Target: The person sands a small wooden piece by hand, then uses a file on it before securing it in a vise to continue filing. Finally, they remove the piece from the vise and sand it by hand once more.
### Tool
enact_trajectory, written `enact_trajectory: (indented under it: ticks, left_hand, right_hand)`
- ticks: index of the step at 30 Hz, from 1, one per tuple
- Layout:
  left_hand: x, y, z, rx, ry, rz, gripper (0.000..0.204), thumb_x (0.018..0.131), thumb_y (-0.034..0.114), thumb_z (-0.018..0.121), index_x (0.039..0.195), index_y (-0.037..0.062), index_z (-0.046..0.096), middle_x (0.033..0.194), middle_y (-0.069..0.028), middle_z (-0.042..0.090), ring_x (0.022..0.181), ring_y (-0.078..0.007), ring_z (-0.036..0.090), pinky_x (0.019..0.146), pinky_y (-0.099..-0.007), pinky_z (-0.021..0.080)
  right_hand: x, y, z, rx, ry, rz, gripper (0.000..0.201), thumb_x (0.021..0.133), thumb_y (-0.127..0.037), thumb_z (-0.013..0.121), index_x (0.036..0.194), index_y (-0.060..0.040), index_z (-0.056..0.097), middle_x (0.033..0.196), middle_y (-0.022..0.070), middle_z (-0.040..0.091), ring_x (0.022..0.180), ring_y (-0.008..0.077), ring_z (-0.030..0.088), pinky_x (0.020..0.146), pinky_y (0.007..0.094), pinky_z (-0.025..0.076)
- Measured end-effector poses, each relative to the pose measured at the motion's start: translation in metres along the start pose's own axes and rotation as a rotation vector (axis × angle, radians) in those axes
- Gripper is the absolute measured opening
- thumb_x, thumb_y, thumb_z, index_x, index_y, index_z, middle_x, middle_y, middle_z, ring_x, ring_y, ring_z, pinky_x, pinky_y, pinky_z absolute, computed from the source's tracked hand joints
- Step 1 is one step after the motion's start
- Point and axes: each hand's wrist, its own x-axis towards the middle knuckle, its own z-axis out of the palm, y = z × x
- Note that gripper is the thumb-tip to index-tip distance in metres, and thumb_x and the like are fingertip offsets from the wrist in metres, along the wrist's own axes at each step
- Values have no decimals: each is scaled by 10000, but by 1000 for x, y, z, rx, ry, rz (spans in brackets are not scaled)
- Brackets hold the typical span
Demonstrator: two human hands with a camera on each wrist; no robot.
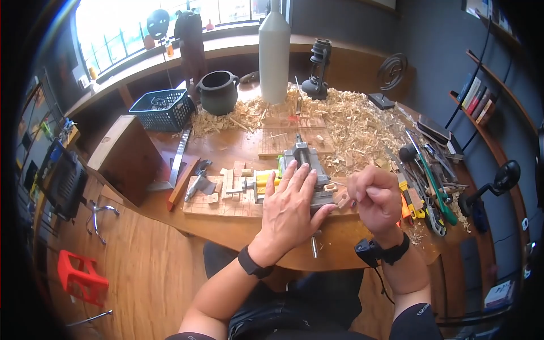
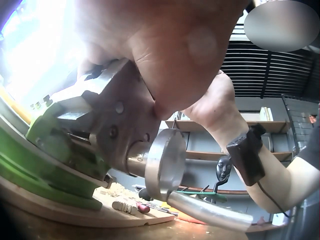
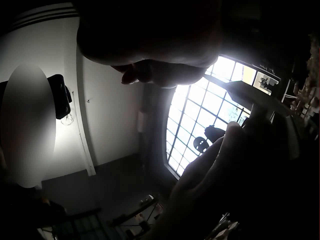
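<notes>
My left hand (image 1: 290, 198) lies over the front of a grey metal bench vise (image 1: 303, 156), fingers extended and spread across its top. In the left wrist view the palm rests on the vise body (image 2: 120, 105), above its round screw head (image 2: 165, 165) and handle bar (image 2: 210, 212). Just right of the vise, my right hand (image 1: 377, 198) is raised with curled fingers; I cannot tell whether it holds something. A small light wood piece (image 1: 330, 187) sits at the vise's right edge, between the hands. The right wrist view is mostly dark, with the left hand (image 3: 210, 165) in silhouette.
Wood shavings (image 1: 362, 127) cover the table's back and right. Hand tools (image 1: 428, 181) lie piled at right. Wood blocks and a glue gun (image 1: 199, 184) are at left, near a wooden box (image 1: 124, 158). A blue basket (image 1: 162, 110), dark pot (image 1: 218, 93) and tall bottle (image 1: 275, 56) stand behind.
</notes>
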Motion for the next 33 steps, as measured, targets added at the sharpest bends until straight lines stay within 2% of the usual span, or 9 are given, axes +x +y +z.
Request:
enact_trajectory:
  ticks: [7, 13, 16, 18, 20, 22, 25, 28, 33]
  left_hand:
    - [-1, -1, 0, -13, 8, -1, 739, 898, 557, 697, 1393, 20, 586, 1461, -189, 564, 1439, -381, 450, 1186, -574, 277]
    - [-1, 1, 0, -28, 6, -15, 736, 898, 551, 698, 1392, 18, 587, 1463, -191, 562, 1440, -387, 449, 1179, -579, 292]
    - [-2, 0, 1, -25, 4, -14, 736, 896, 550, 700, 1391, 18, 588, 1462, -192, 563, 1439, -387, 451, 1173, -581, 302]
    - [1, -2, -1, -13, 3, 3, 736, 895, 550, 701, 1391, 18, 589, 1461, -191, 564, 1438, -386, 453, 1170, -582, 306]
    - [-1, -1, -1, -25, 1, 1, 734, 895, 548, 702, 1391, 19, 589, 1458, -191, 567, 1436, -388, 455, 1169, -582, 309]
    - [-1, -1, -1, -17, -11, -1, 733, 896, 548, 701, 1391, 19, 589, 1457, -191, 567, 1437, -387, 454, 1170, -580, 309]
    - [0, 0, -2, -15, -11, 5, 731, 899, 548, 697, 1391, 19, 589, 1457, -191, 568, 1438, -389, 452, 1171, -578, 310]
    - [0, 0, -2, -20, -7, -7, 728, 903, 548, 695, 1391, 18, 588, 1457, -194, 567, 1439, -392, 450, 1171, -575, 312]
    - [0, 0, -3, -20, -11, 7, 727, 904, 545, 697, 1391, 17, 585, 1458, -197, 565, 1437, -400, 449, 1171, -571, 317]
  right_hand:
    - [-6, -8, 4, -85, -15, 48, 205, 767, -177, 481, 705, 14, 523, 635, 67, 488, 599, 132, 418, 575, 296, 308]
    - [-11, -4, 12, -165, 10, -38, 177, 791, -154, 471, 722, 2, 515, 627, 45, 447, 576, 125, 396, 566, 295, 293]
    - [-24, -1, 10, 86, 65, 67, 144, 828, -137, 469, 746, -20, 482, 622, 22, 407, 566, 117, 360, 559, 300, 283]
    - [-29, 6, 6, 6, 254, -243, 142, 862, -129, 476, 756, -42, 442, 616, 6, 365, 560, 110, 324, 555, 304, 273]
    - [-25, -9, -1, -116, 192, -410, 191, 895, -151, 521, 757, -52, 434, 628, 0, 373, 561, 116, 319, 555, 296, 267]
    - [-19, -12, -2, -134, 174, -362, 142, 904, -78, 538, 785, -42, 470, 639, -2, 419, 572, 91, 355, 552, 267, 271]
    - [-27, -11, -2, -316, 232, -64, 80, 1005, -21, 575, 926, -15, 591, 690, -28, 540, 614, 18, 440, 575, 198, 326]
    - [-25, -15, -6, -360, 197, 183, 289, 1108, -225, 509, 1081, 19, 663, 667, -29, 539, 636, 35, 493, 608, 203, 393]
    - [-32, -10, -31, -595, 213, 81, 409, 1128, -303, 451, 1002, 19, 671, 729, 5, 569, 696, 70, 515, 658, 234, 423]
